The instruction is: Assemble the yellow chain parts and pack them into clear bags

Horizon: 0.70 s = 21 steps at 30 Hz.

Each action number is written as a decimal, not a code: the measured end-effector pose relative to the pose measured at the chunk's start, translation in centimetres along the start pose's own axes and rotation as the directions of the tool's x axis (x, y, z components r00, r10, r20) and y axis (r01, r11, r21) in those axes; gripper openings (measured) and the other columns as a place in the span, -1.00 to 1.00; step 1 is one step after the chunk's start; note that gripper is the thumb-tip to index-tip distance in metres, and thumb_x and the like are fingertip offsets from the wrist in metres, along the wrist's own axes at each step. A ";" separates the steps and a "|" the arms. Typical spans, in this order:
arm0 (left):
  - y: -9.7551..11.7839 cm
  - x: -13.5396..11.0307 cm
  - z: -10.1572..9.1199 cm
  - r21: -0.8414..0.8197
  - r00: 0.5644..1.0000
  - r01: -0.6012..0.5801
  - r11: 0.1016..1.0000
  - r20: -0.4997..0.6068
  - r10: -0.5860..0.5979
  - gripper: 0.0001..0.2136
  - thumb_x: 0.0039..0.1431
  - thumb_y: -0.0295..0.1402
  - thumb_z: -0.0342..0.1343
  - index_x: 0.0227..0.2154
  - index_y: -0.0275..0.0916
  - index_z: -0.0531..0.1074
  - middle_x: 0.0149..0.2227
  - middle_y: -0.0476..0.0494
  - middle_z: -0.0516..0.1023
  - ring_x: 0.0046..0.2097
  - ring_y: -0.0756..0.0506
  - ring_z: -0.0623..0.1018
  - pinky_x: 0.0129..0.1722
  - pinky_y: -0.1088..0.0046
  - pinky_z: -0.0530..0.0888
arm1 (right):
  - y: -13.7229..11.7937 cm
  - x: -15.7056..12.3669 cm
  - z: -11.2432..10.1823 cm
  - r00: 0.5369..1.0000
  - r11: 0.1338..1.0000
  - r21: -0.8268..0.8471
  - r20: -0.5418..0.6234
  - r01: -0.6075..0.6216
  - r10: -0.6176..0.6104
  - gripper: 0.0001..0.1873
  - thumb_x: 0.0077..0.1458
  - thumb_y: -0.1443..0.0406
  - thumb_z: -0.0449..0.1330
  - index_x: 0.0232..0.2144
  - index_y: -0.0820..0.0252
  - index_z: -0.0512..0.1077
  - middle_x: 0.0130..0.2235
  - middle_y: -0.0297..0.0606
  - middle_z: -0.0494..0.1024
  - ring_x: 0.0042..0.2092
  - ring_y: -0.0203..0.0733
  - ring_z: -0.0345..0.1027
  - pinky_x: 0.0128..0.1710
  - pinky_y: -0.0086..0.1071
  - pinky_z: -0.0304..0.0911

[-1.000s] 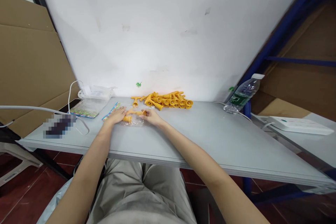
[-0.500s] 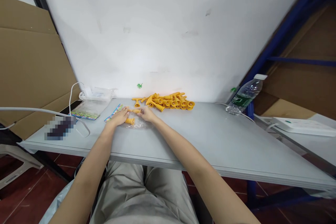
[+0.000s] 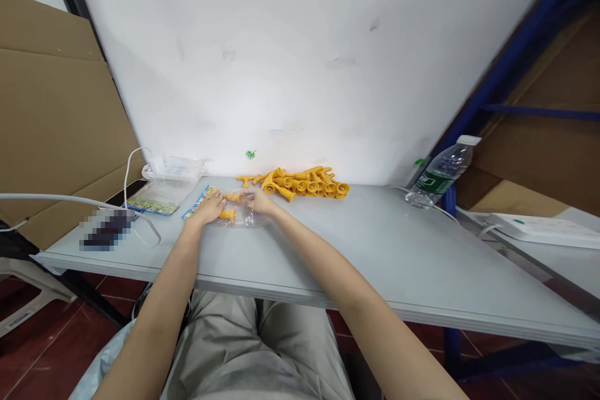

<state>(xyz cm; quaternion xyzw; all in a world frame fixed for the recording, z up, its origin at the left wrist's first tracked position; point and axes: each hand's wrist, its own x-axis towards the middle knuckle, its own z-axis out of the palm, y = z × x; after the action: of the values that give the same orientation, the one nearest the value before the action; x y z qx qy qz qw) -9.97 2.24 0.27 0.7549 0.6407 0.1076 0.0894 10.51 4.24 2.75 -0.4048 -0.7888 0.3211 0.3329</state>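
A clear plastic bag (image 3: 246, 219) with a colourful printed card header (image 3: 191, 208) lies on the table in front of me. Two yellow plastic horn-shaped pieces (image 3: 228, 214) show through it. My left hand (image 3: 209, 207) rests on the bag near the header, fingers stretched out flat and pressing it down. At the bag's other end is my right hand (image 3: 260, 202), touching the film beside the upper yellow piece (image 3: 232, 197). Its fingers are smeared by motion, so their grip is unclear. Just beyond, a pile of similar yellow pieces (image 3: 312, 184) lies against the wall.
Left of the bag are another header-card bag (image 3: 157, 195), a blurred-out dark object (image 3: 109, 229) and a white cable (image 3: 70, 197). A water bottle (image 3: 440, 174) leans at the right, near a white power strip (image 3: 544, 229). A white wall (image 3: 300, 62) closes the table's back.
The bag and the yellow pieces in it have shifted slightly left with my left hand. My right hand has drawn slightly left and now blurs with motion.
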 end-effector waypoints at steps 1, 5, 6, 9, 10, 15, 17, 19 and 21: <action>-0.5 0.1 -0.1 -0.001 1.000 0.006 1.000 0.001 -0.006 -0.50 0.34 -0.29 -0.35 0.24 -0.40 0.16 0.36 -0.26 0.06 0.40 -0.08 -0.04 0.36 0.32 -0.08 | -0.3 0.1 -0.5 0.999 0.999 -0.007 -0.002 -0.033 0.033 -0.77 -0.08 0.51 0.13 -0.38 0.27 0.54 -0.32 -0.24 0.60 -0.28 -0.20 0.44 -0.17 -0.36 0.33; -2.0 0.4 -0.3 -0.019 1.000 0.011 1.000 -0.003 -0.011 -0.49 0.34 -0.27 -0.36 0.24 -0.41 0.17 0.36 -0.28 0.07 0.39 -0.12 -0.01 0.35 0.28 -0.05 | -1.0 0.9 -2.8 0.972 0.989 -0.077 -0.208 -0.126 0.107 -0.73 0.00 0.50 0.03 -0.35 0.26 0.52 -0.30 -0.22 0.59 -0.25 -0.23 0.45 -0.14 -0.37 0.33; -2.3 0.6 -0.3 -0.027 1.000 0.014 1.000 -0.006 -0.014 -0.48 0.34 -0.27 -0.36 0.24 -0.40 0.17 0.35 -0.28 0.07 0.39 -0.13 0.00 0.35 0.26 -0.05 | -1.0 1.2 -3.3 0.954 0.985 -0.101 -0.279 -0.140 0.107 -0.71 0.02 0.49 0.02 -0.29 0.28 0.51 -0.26 -0.19 0.59 -0.21 -0.22 0.45 -0.12 -0.37 0.32; -2.9 1.1 -0.1 -0.039 0.999 0.042 0.998 -0.010 -0.042 -0.47 0.33 -0.26 -0.37 0.25 -0.41 0.15 0.36 -0.28 0.03 0.40 -0.14 -0.04 0.35 0.23 -0.06 | -0.3 2.1 -4.3 0.931 0.966 -0.174 -0.343 -0.193 0.124 -0.67 0.06 0.50 0.02 -0.17 0.32 0.48 -0.12 -0.09 0.58 -0.09 -0.19 0.44 -0.03 -0.35 0.29; -3.1 1.3 -0.1 -0.037 0.999 0.052 0.998 -0.009 -0.052 -0.46 0.33 -0.26 -0.37 0.26 -0.41 0.14 0.37 -0.27 0.02 0.40 -0.14 -0.06 0.36 0.24 -0.07 | 0.1 2.3 -4.5 0.939 0.958 -0.196 -0.314 -0.207 0.139 -0.66 0.07 0.51 0.03 -0.14 0.33 0.48 -0.08 -0.06 0.57 -0.05 -0.18 0.43 0.00 -0.34 0.28; -4.6 1.6 -0.3 -0.026 0.997 0.074 0.997 -0.009 -0.074 -0.46 0.32 -0.26 -0.36 0.27 -0.42 0.13 0.37 -0.25 0.00 0.40 -0.11 -0.08 0.36 0.27 -0.09 | 2.3 3.5 -3.9 0.972 0.944 -0.248 -0.144 -0.217 0.186 -0.59 0.09 0.55 0.01 -0.06 0.33 0.47 -0.03 -0.06 0.57 -0.01 -0.17 0.44 0.05 -0.34 0.27; -5.3 1.6 -0.5 -0.023 0.997 0.076 0.997 -0.016 -0.076 -0.46 0.32 -0.26 -0.36 0.26 -0.42 0.14 0.37 -0.27 0.01 0.40 -0.12 -0.06 0.36 0.25 -0.07 | 3.0 3.8 -3.3 0.981 0.949 -0.250 -0.093 -0.190 0.172 -0.54 0.05 0.58 0.01 -0.05 0.29 0.48 -0.06 -0.14 0.59 -0.04 -0.19 0.46 0.02 -0.34 0.31; -5.9 1.6 -0.6 -0.017 0.997 0.075 0.997 -0.016 -0.075 -0.45 0.32 -0.26 -0.36 0.26 -0.42 0.13 0.37 -0.28 0.01 0.40 -0.12 -0.05 0.36 0.23 -0.07 | 3.4 4.0 -2.7 0.992 0.954 -0.275 -0.016 -0.123 0.123 -0.46 -0.01 0.61 0.02 -0.02 0.23 0.48 -0.03 -0.19 0.58 -0.02 -0.18 0.46 0.03 -0.33 0.31; -6.3 1.7 -0.6 -0.009 0.997 0.071 0.997 -0.010 -0.071 -0.45 0.33 -0.25 -0.37 0.27 -0.44 0.12 0.37 -0.28 0.00 0.40 -0.12 -0.05 0.36 0.24 -0.08 | 3.6 4.2 -2.3 0.997 0.953 -0.299 0.041 -0.057 0.073 -0.40 -0.06 0.63 0.03 0.02 0.19 0.47 0.05 -0.18 0.53 0.05 -0.15 0.41 0.09 -0.31 0.27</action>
<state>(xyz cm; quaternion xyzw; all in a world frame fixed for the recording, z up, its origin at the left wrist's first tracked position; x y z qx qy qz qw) -15.85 4.91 -0.79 0.7306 0.6672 0.1111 0.0933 11.91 10.08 2.36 -0.4676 -0.8227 0.2198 0.2371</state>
